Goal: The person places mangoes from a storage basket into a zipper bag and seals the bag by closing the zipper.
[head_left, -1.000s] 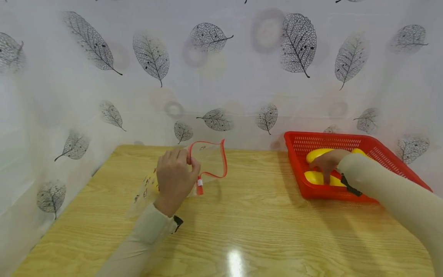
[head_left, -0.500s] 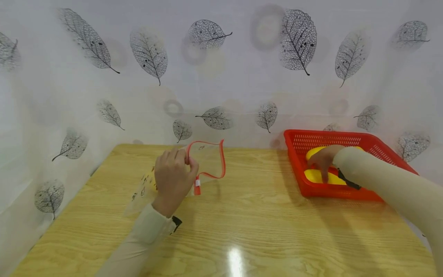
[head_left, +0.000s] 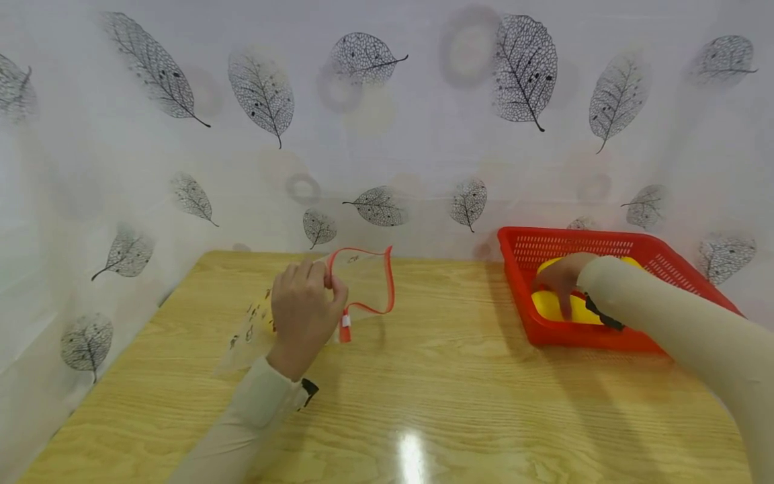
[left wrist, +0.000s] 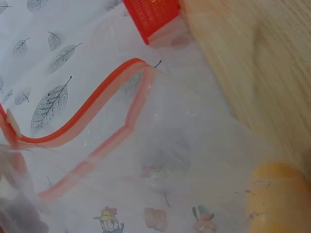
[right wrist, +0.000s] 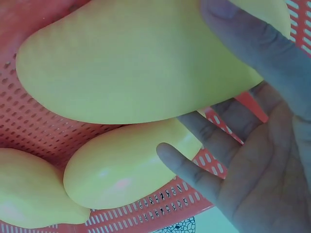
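My left hand (head_left: pixel 305 302) pinches the rim of a clear zip bag (head_left: pixel 369 279) with a red zipper edge, its mouth held apart. In the left wrist view the bag shows small cartoon prints, and a yellow thing (left wrist: pixel 277 199) appears through the film near its lower right. Over at the right, my right hand (head_left: pixel 562 275) reaches into a red basket (head_left: pixel 526 329) and grips a yellow mango (head_left: pixel 547 306). The right wrist view has the thumb across this mango (right wrist: pixel 121 68), with fingers along its far side. Behind lie two more yellow mangoes (right wrist: pixel 131 165).
The basket's slotted walls (head_left: pixel 556 245) rise around the right hand. Both stand on a wood-grain table (head_left: pixel 447 376), with a pale leaf-print sheet (head_left: pixel 411 134) hanging along the back and left. A red slider (head_left: pixel 345 329) hangs from the bag's zipper.
My right fingers have settled around the near mango, which has tilted and shifted slightly within the basket. The left hand and bag stay nearly still.
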A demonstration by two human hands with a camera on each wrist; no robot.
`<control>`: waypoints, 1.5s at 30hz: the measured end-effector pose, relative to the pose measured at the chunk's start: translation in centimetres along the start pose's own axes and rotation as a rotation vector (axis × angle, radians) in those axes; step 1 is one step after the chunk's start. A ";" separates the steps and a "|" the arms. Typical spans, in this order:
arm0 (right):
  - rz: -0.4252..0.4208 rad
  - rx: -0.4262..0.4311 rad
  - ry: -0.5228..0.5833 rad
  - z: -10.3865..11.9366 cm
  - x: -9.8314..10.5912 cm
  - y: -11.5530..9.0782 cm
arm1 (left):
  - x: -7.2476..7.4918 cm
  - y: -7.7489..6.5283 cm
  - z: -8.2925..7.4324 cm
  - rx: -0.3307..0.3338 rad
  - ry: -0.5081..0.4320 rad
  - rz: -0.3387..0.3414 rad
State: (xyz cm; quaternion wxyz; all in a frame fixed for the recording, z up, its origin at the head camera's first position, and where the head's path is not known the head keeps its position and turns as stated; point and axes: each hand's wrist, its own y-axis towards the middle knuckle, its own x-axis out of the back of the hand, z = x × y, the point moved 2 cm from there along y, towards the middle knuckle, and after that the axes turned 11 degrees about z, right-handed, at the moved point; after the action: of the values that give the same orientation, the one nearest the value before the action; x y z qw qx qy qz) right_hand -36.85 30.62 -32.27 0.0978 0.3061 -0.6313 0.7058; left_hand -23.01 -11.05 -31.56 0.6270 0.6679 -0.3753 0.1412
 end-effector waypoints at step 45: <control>-0.108 -0.054 0.171 -3.5 0.5 0.3 | -0.1 -0.2 -0.1 0.001 -0.006 0.024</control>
State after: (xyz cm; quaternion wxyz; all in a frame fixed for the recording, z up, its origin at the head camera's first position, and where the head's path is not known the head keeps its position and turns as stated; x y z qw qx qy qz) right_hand -38.48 33.78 -32.33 0.1976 0.2754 -0.6219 0.7059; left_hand -22.91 -10.91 -31.74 0.6237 0.6642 -0.3850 0.1469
